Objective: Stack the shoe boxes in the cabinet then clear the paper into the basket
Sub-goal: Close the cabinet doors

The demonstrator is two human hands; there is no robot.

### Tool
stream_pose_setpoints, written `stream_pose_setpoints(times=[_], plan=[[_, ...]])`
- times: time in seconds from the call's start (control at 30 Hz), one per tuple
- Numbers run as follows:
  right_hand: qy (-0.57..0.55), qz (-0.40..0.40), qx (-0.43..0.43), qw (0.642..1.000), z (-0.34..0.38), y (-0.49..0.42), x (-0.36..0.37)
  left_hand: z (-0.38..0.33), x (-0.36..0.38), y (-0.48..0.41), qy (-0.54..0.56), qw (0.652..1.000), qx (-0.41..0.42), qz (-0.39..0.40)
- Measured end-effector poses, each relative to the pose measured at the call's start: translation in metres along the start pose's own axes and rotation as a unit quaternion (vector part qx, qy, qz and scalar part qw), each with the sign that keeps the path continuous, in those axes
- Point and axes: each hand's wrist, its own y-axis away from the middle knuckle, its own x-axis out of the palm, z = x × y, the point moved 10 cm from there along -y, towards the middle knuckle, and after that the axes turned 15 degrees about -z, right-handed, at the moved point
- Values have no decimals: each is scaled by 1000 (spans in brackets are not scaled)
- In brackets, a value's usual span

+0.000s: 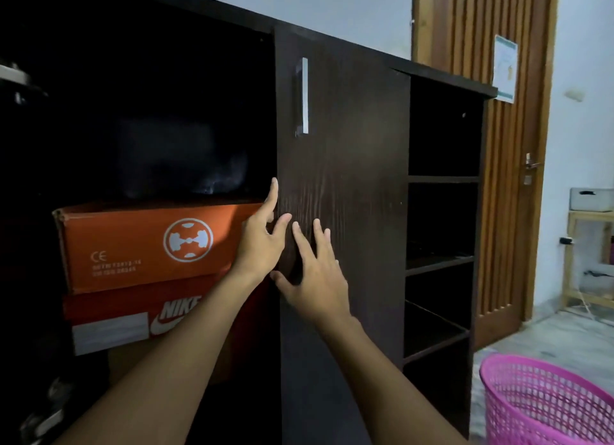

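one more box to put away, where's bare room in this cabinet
Free: top side shelf right of the door looks bare. Above the orange box there is a gap, but a dim shape sits there. Crowded underneath: the Nike box.

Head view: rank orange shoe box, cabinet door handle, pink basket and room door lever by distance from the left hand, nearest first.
1. Orange shoe box: immediately left of the left hand.
2. Cabinet door handle: up and to the right of the hand.
3. Pink basket: on the floor, lower right.
4. Room door lever: far right, in the background.
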Motion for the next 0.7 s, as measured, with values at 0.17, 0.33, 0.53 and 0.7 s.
stream_pose_setpoints(times=[0.17,0.33,0.53,0.7], plan=[[13,-7,8,1000,1,-11,32,27,3,-15,-14,999,-37,11],[14,-26,-23,999,-8,-7,38,34,2,-16,3,1000,-23,3],[21,-54,-32,998,-13,-5,40,33,0,-16,-9,1000,-19,-4],[-15,10,-40,999,-12,-4,36,27,-5,-16,-69,997,-8,-25]])
